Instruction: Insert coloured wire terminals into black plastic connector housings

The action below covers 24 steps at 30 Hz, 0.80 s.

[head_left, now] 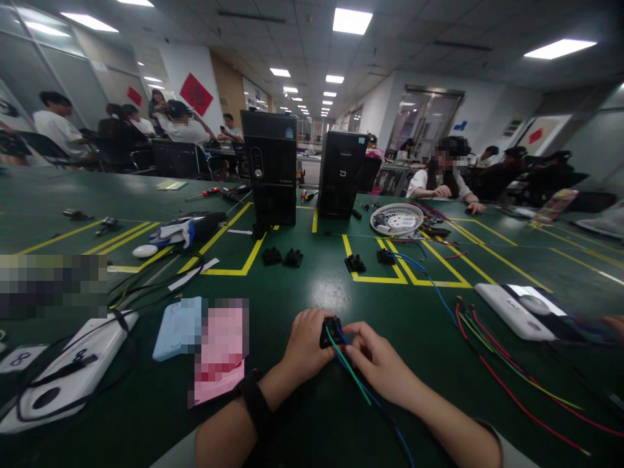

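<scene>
My left hand [307, 344] is wrapped around a small black plastic block [331, 333], steadying it just above or on the green table. Out of the block's near side run a green wire [358, 377] and a blue wire [397, 435], both trailing toward me. My right hand [377, 361] is at the block's right side, thumb and forefinger pinched on the blue wire close to where it meets the block. The fingertips partly hide that spot. Similar black blocks [293, 257] lie farther off, with another pair [355, 262] to the right.
Two black computer towers [268, 169] stand ahead. Loose red and yellow-green wires [507, 380] lie at right, near a white device [511, 312]. A pink packet [221, 351], a light-blue case [178, 328] and a white power bank-like device [73, 370] are at left. A white basket [397, 220] sits beyond.
</scene>
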Available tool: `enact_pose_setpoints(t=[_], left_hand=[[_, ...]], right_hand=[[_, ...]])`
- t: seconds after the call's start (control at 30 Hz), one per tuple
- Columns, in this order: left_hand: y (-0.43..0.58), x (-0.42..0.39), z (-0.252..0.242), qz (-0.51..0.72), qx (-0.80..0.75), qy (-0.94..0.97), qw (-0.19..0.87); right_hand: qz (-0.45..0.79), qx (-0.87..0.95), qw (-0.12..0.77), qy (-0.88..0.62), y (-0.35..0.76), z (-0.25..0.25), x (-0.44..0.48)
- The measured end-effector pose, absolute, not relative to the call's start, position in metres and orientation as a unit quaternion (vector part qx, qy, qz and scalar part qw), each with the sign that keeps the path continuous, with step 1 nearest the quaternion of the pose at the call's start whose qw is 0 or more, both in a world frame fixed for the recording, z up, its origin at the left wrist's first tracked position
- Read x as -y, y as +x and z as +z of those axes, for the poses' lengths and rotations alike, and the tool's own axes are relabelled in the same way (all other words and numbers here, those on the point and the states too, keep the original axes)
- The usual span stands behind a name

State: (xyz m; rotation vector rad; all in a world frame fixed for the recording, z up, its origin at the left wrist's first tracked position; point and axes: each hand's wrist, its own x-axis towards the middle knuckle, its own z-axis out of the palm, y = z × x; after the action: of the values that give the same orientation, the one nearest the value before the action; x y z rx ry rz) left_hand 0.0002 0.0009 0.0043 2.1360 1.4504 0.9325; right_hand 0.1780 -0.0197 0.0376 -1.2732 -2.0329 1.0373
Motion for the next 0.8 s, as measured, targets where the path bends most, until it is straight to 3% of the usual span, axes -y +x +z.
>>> enact_pose_setpoints(t=[0.13, 0.4, 0.6, 0.8], left_hand=[[0.000, -0.001, 0.004, 0.334, -0.525, 0.756, 0.203], [0.002, 0.000, 0.005, 0.333, -0.518, 0.764, 0.193], [0.002, 0.000, 0.005, 0.335, -0.517, 0.765, 0.189], [0.001, -0.001, 0.003, 0.340, -0.516, 0.762, 0.195]], right_hand=[[0.297, 0.783, 0.204, -0.507, 0.189, 0.044, 0.011], [0.292, 0.776, 0.272, -0.489, 0.183, 0.040, 0.018], [0.215, 0.858, 0.189, -0.426, 0.181, 0.044, 0.026], [0.153, 0.851, 0.135, -0.483, 0.192, 0.050, 0.016]])
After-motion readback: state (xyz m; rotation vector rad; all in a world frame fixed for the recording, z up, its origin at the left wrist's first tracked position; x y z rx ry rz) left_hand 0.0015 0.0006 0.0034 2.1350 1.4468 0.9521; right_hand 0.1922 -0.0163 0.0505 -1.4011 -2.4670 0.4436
